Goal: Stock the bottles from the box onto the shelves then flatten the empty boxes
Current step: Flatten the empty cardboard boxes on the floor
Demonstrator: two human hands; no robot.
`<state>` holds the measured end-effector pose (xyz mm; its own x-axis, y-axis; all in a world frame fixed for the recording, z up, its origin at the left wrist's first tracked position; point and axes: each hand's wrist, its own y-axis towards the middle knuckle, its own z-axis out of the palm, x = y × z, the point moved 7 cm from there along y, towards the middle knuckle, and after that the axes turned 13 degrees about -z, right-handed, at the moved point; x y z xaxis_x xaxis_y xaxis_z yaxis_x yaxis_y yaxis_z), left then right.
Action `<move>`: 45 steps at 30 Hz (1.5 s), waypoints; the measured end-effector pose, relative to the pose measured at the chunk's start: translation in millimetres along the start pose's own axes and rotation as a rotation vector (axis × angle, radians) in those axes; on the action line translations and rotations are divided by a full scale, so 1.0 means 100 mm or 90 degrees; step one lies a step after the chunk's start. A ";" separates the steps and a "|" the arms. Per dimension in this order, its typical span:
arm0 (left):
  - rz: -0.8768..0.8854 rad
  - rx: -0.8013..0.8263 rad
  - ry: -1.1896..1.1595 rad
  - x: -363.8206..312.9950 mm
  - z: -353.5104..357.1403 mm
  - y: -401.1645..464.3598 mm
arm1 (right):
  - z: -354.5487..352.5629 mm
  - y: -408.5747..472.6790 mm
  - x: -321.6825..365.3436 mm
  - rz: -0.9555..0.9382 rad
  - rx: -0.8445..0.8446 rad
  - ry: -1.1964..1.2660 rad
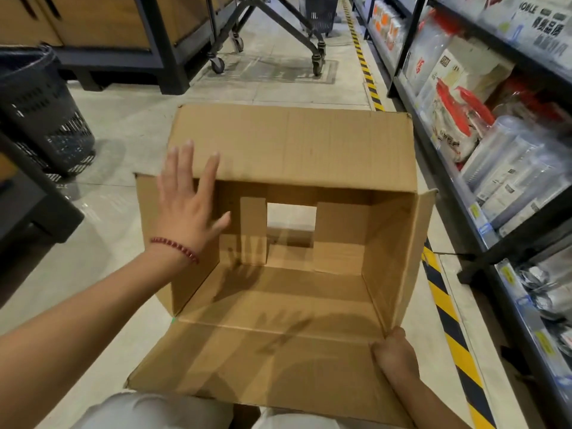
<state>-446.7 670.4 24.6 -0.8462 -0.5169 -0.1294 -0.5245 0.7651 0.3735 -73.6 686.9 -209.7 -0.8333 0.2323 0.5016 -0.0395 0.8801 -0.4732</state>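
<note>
So the cardboard box (pixel 278 243) fills the middle of the frame, emptied out, no bottles left in it. Its far end is already popped open, since you can see floor through the gap between the inner flaps.

The left hand (pixel 188 199) sits at centre left with its fingers spread flat over the box's upper left corner, not gripping anything. The right hand (pixel 394 354), lower right, has its fingers curled around the box's near right corner, where the side wall meets the bottom flap.

Looks like the flattening step to me. I'd keep that right grip as the anchor and push with the flat left palm so the walls fold along their creases, rather than crushing the panel. The shelves (pixel 495 168) down the right side are close, so I'd collapse it away from them.
</note>
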 end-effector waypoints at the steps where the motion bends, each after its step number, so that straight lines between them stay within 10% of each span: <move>1: 0.020 0.013 0.019 -0.11 -0.02 0.05 | 0.04 -0.02 -0.05 0.007 0.016 -0.003; 12: 0.190 0.187 0.156 -0.67 0.43 -0.04 | 0.18 -0.19 -0.38 0.097 0.154 0.213; 19: 0.185 0.161 0.195 -0.61 0.64 -0.09 | 0.28 -0.14 -0.30 0.004 0.008 0.277; 27: 0.107 0.116 0.187 -0.49 0.94 0.22 | 0.47 0.30 0.13 -0.162 0.002 0.012; 34: 0.113 0.165 0.218 -0.48 1.13 -0.05 | -0.83 -0.02 0.79 -0.365 -0.478 0.082; 40: 0.110 0.203 0.232 -0.30 1.19 -0.33 | -1.21 0.24 1.23 -0.364 -0.200 -0.467; 45: 0.087 0.200 0.206 -0.31 1.28 -0.23 | -1.04 0.29 1.27 -0.285 -0.134 -0.468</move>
<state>-420.6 718.1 -97.7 -0.8629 -0.4579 0.2138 -0.4552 0.8880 0.0648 -123.2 785.1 -84.8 -0.9107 -0.4127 -0.0181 -0.4044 0.8996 -0.1648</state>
